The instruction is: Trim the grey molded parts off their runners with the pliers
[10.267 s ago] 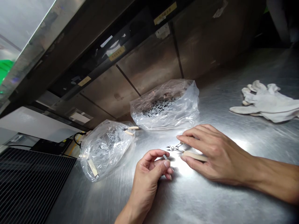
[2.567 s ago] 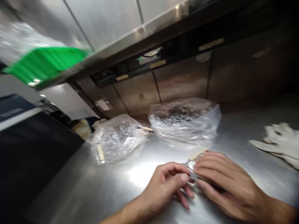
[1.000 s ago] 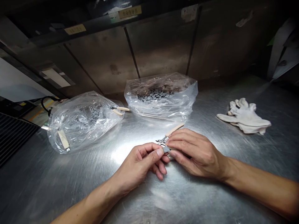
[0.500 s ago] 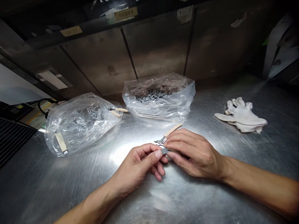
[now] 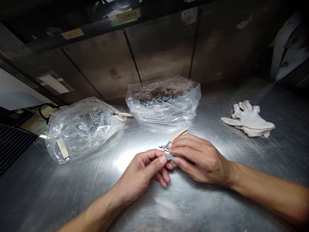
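Note:
My left hand (image 5: 147, 167) is closed, pinching a small grey ribbed block (image 5: 169, 156) between thumb and forefinger, its other fingers curled below. From the right, my right hand (image 5: 200, 158) meets the block's right end with thumb and fingertips. Just behind the fingers is a pair of cutting pliers (image 5: 178, 134) with cream handles, jaws pointing left. The right fingers cover part of the pliers, and I cannot tell whether they touch them.
A clear plastic bag (image 5: 164, 112) of small grey pieces stands open at the back. Left of it lies another clear bag (image 5: 82, 138) with grey pieces, a second cream-handled tool (image 5: 124, 114) at its edge. White gloves (image 5: 251, 120) lie right on the metal table (image 5: 96, 190).
Both hands keep nearly the same pose around the grey block. The whole view has shifted very slightly.

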Tool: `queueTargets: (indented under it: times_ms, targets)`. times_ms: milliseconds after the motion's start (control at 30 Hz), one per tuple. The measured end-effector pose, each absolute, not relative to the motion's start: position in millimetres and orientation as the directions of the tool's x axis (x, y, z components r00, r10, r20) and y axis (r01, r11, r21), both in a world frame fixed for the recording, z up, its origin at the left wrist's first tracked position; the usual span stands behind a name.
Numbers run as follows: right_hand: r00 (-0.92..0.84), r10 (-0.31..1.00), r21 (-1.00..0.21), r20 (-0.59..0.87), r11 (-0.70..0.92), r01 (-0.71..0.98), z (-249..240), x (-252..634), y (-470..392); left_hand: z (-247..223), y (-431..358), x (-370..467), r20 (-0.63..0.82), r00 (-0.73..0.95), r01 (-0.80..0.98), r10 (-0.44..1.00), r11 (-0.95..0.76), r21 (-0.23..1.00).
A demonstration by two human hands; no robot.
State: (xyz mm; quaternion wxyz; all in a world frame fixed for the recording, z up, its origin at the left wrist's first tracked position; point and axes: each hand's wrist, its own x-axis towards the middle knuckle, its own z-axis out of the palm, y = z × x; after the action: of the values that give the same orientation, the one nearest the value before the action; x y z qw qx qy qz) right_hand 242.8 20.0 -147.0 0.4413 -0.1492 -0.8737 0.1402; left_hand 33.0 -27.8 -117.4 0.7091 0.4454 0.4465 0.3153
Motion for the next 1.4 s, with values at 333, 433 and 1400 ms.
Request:
queueTargets:
  times_ms: [333,433,1400]
  targets:
    - [-0.573,0.389,-0.392,0.722,0.912,0.125,-146.9,243.0,20.5,-119.5,-27.2,31.8,-0.347,0.405,-0.048,0.846,0.399,0.916]
    - [-0.571,0.388,-0.394,0.724,0.911,0.119,-146.7,242.8,20.6,-119.6,-27.2,31.4,-0.35,0.404,-0.043,0.845,0.399,0.916]
    - [-0.558,0.376,-0.38,0.74,0.918,0.114,-147.4,242.4,20.1,-121.1,-26.9,31.7,-0.347,0.4,-0.03,0.848,0.391,0.92]
